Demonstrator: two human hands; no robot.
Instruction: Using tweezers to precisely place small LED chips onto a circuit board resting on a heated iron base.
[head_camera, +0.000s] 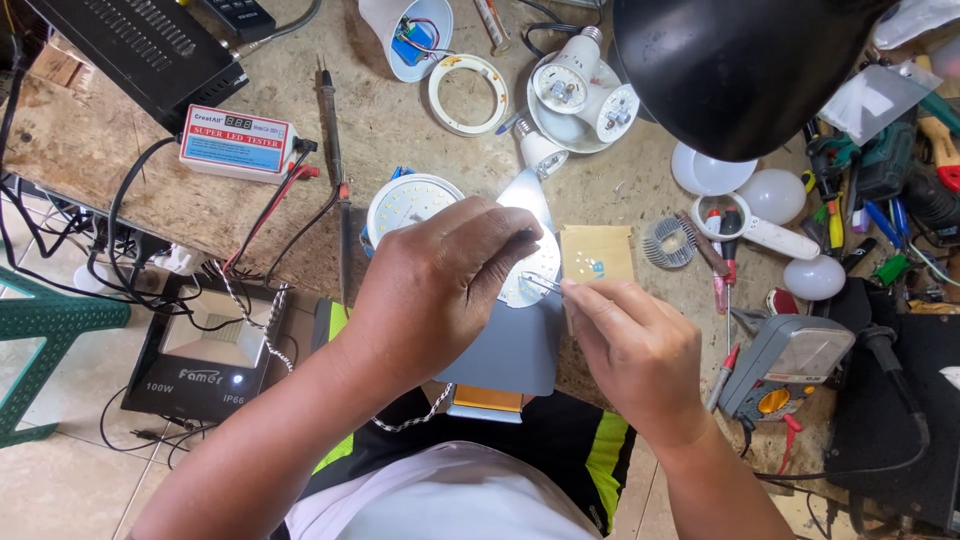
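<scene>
On cluttered workbench (420, 130), left hand (440, 280) steadying round LED board (530, 275), right hand (630, 345) gripping tweezers (545, 284)

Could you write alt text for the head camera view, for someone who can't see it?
Two bare hands work over a round white LED disc on a cluttered bench: the right hand pinches tweezers, the left hand steadies the disc beneath a black lamp shade.

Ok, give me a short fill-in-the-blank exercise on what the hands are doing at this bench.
1. The right hand holds thin metal ____ over the round LED board.
2. The left hand rests on the ____ side of that board.
3. The lamp shade at the top is ____ in colour.

Missing words: tweezers; left; black
</scene>
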